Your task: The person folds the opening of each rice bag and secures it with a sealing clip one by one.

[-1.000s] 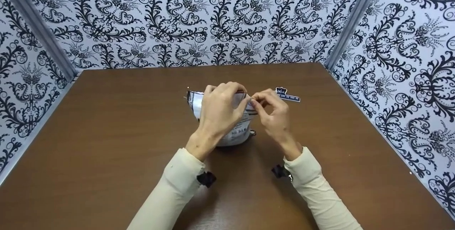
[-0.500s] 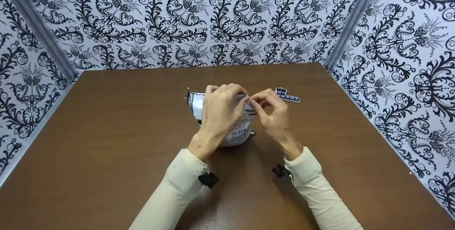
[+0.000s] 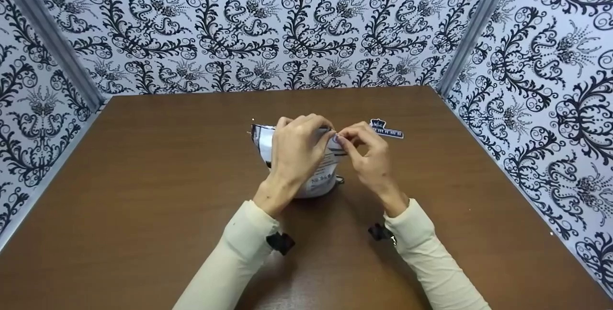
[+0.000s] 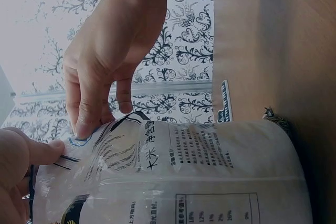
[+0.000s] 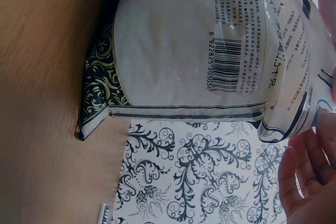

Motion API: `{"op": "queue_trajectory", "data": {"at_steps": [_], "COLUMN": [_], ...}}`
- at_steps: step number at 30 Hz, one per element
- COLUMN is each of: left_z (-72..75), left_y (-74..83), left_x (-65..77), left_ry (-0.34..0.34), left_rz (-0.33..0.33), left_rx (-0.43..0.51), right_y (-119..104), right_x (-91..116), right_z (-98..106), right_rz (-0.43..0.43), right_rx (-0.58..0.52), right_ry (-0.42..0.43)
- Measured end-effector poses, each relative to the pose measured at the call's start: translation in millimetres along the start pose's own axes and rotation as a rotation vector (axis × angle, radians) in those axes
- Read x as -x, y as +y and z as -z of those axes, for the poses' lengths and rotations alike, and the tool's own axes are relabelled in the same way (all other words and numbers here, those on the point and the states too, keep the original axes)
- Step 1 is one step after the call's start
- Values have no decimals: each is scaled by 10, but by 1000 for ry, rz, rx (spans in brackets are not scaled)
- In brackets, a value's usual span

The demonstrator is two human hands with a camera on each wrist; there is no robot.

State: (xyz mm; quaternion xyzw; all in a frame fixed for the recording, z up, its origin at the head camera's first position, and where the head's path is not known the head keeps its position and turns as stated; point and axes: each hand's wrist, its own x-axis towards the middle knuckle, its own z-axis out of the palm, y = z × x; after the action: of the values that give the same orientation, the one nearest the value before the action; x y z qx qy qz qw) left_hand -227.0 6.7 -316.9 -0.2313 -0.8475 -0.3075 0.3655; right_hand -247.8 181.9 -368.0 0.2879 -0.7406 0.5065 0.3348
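Observation:
An upright, mostly white plastic bag of rice (image 3: 322,181) stands on the brown table, with black print and a barcode (image 5: 227,65) on its side. My left hand (image 3: 298,151) grips the bag's top edge, and the back of the hand covers much of the bag in the head view. With thumb and index finger my right hand (image 3: 369,156) pinches the bag's upper right corner, close beside the left thumb. The left wrist view shows this right hand (image 4: 107,56) reaching down to the corner, near a small blue print. A black and gold patterned fold (image 5: 100,80) marks the bag's bottom.
Behind the right hand lies a flat blue-and-white piece (image 3: 386,130) with a crown shape and a piano-key pattern. The table (image 3: 158,180) is bounded by walls (image 3: 258,27) with black scrollwork on white.
Both hands keep their hold on the bag's top. The left hand has shifted very slightly to the right, while the bag and the right hand stay nearly in place.

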Motion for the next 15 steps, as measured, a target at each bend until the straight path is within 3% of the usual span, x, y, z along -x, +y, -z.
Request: {"op": "queue_trajectory", "data": {"at_steps": [9, 15], "left_z": [3, 4], "left_y": [2, -1], "left_x": [21, 11], "left_ry": [16, 20], "left_rz": [-8, -5], "left_rx": [6, 21], "right_y": [31, 42], "right_x": [49, 61], "right_z": [-17, 8], "right_rz": [3, -18], "right_rx": [-12, 13], "right_ry": [33, 11]}}
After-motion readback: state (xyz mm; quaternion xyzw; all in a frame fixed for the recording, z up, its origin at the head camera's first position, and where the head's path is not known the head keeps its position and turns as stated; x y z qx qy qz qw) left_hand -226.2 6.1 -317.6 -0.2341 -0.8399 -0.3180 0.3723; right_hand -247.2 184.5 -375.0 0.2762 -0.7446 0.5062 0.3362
